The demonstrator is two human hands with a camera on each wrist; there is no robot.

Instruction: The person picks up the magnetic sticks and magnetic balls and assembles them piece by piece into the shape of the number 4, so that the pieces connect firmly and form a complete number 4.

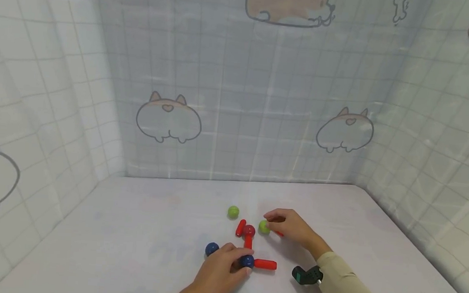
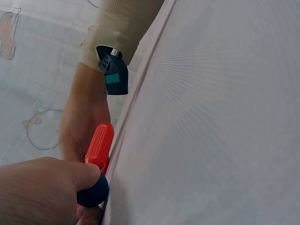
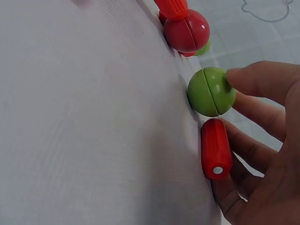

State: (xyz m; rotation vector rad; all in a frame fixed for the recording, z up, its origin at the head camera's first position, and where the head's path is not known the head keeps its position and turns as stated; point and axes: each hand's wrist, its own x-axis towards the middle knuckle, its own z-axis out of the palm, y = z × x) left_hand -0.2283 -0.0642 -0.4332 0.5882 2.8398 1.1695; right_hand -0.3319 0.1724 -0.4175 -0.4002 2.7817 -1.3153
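Observation:
In the head view my left hand (image 1: 219, 272) grips a dark blue ball (image 1: 247, 261) between thumb and fingers. A red rod (image 1: 265, 264) sticks out to the right of that ball, and another red rod (image 1: 248, 242) runs up from it to a red ball (image 1: 249, 230). My right hand (image 1: 292, 227) has its thumb and a finger on a green ball (image 3: 211, 92). Just beside this ball, in the right wrist view, lies a short red rod (image 3: 216, 149) with a pale round end, close against the other fingers. Whether it touches the green ball I cannot tell.
A second green ball (image 1: 233, 212) lies farther back on the white table (image 1: 163, 223). A loose red rod (image 1: 240, 227) is left of the red ball. Another blue ball (image 1: 212, 249) sits behind my left hand. A dark wrist device (image 1: 307, 275) hangs by the right sleeve. Patterned curtains surround the table.

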